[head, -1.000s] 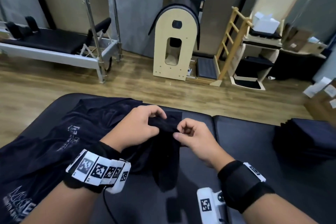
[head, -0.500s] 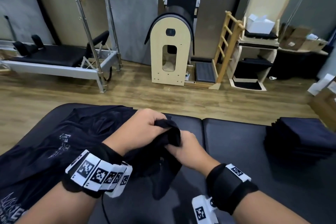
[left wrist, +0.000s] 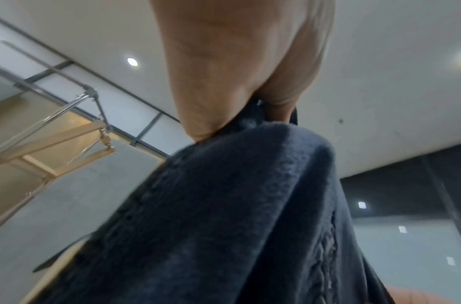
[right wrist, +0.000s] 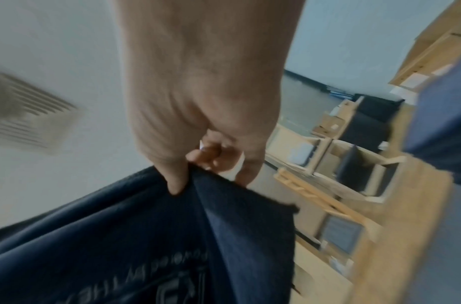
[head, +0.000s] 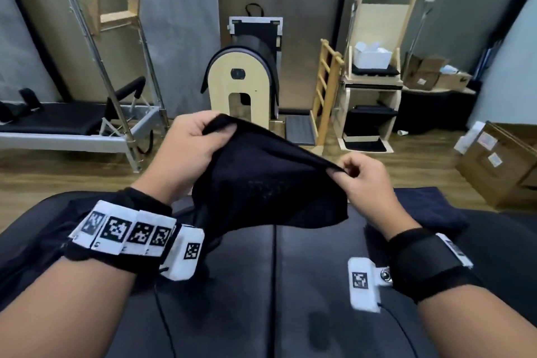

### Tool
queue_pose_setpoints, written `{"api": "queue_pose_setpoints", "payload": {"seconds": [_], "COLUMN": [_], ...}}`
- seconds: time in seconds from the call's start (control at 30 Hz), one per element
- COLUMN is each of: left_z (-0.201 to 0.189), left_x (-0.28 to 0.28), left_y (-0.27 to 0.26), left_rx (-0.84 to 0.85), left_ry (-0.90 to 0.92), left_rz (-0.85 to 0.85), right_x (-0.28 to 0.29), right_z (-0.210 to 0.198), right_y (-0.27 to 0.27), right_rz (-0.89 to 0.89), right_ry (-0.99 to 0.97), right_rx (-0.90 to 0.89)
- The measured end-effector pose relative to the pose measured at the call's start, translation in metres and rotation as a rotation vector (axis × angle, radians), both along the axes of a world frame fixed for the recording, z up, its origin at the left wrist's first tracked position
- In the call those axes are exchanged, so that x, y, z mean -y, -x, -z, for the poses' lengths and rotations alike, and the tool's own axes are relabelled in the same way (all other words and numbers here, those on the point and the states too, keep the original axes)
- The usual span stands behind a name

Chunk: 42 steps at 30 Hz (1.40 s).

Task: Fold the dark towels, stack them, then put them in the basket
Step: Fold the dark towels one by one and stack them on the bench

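Note:
I hold a dark navy towel (head: 267, 183) up in the air above the black padded bench (head: 276, 285). My left hand (head: 197, 139) grips its upper left edge, and my right hand (head: 354, 174) pinches the edge on the right. The cloth hangs stretched between them. In the left wrist view the towel (left wrist: 237, 216) bunches below my curled fingers (left wrist: 281, 102). In the right wrist view my thumb (right wrist: 174, 176) presses on the towel (right wrist: 146, 236), which shows printed lettering. A stack of folded dark towels (head: 430, 209) lies on the bench to the right. No basket is in view.
More dark cloth (head: 37, 229) lies on the bench at the left. Beyond the bench's far edge is wooden floor with a pilates reformer (head: 72, 125), an arched wooden barrel (head: 241, 87), a wooden shelf unit (head: 372, 102) and cardboard boxes (head: 499, 166).
Both hands have risen from the bench and drawn apart, lifting the towel and spreading it out between them. The head view has tilted up.

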State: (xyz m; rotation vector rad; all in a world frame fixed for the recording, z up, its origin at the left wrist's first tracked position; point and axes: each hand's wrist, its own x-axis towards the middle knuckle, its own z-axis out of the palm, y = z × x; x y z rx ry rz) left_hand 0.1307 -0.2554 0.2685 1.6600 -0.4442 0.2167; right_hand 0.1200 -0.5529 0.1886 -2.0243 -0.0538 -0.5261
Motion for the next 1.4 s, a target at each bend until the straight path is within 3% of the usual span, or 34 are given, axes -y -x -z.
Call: {"api": "queue_pose_setpoints", "payload": {"seconds": [0.13,0.23,0.3,0.4,0.47,0.53,0.6,0.67,0.73,0.8,0.87,0.93,1.0,1.13,1.2,1.3,1.4], "left_z": [0.000,0.021,0.043,0.080,0.099,0.115,0.129,0.142,0.152,0.153,0.134,0.092,0.024,-0.125,-0.168,-0.186,-0.166], "left_x": [0.015,0.015,0.007,-0.009,-0.016,-0.018,-0.020,-0.026,-0.026,-0.023,-0.021,-0.020,-0.021,-0.031,-0.042,-0.053,-0.050], "left_y": [0.005,0.010,0.011,0.006,0.002,-0.002,-0.007,-0.024,-0.051,-0.090,-0.137,-0.186,-0.221,-0.237,-0.228,-0.216,-0.205], "left_rx": [-0.086,-0.179,-0.244,-0.372,-0.456,-0.628,-0.832,-0.958,-0.980,-0.910,-0.744,-0.462,-0.175,0.296,0.439,0.513,0.501], "left_ry": [0.090,0.004,-0.230,-0.720,-0.913,-0.808,-0.524,-0.283,-0.115,-0.065,-0.162,-0.289,-0.331,-0.124,-0.085,-0.070,-0.152], "left_rz": [0.015,-0.043,-0.071,-0.064,-0.104,-0.097,-0.089,-0.117,-0.141,-0.155,-0.147,-0.143,-0.175,-0.225,-0.201,-0.153,-0.122], "right_x": [0.027,0.040,0.049,0.056,0.056,0.055,0.054,0.052,0.045,0.035,0.026,0.022,0.019,0.006,0.007,0.015,0.018], "right_z": [-0.025,-0.010,0.008,0.041,0.064,0.086,0.101,0.112,0.115,0.109,0.087,0.045,-0.018,-0.169,-0.222,-0.251,-0.238], "right_y": [0.014,0.030,0.038,0.044,0.043,0.037,0.033,0.025,0.012,-0.016,-0.059,-0.112,-0.161,-0.209,-0.205,-0.178,-0.137], "right_rz": [-0.039,-0.191,-0.356,-0.546,-0.614,-0.606,-0.513,-0.419,-0.310,-0.157,0.032,0.162,0.211,0.154,0.154,0.360,0.481], "right_ry": [0.074,0.159,0.283,0.560,0.706,0.831,0.831,0.642,0.329,0.014,-0.310,-0.596,-0.715,-0.644,-0.548,-0.197,0.051], "right_rx": [0.079,-0.107,-0.342,-0.655,-0.826,-0.906,-0.964,-1.049,-1.116,-1.094,-0.981,-0.801,-0.536,0.045,0.232,0.350,0.312]}}
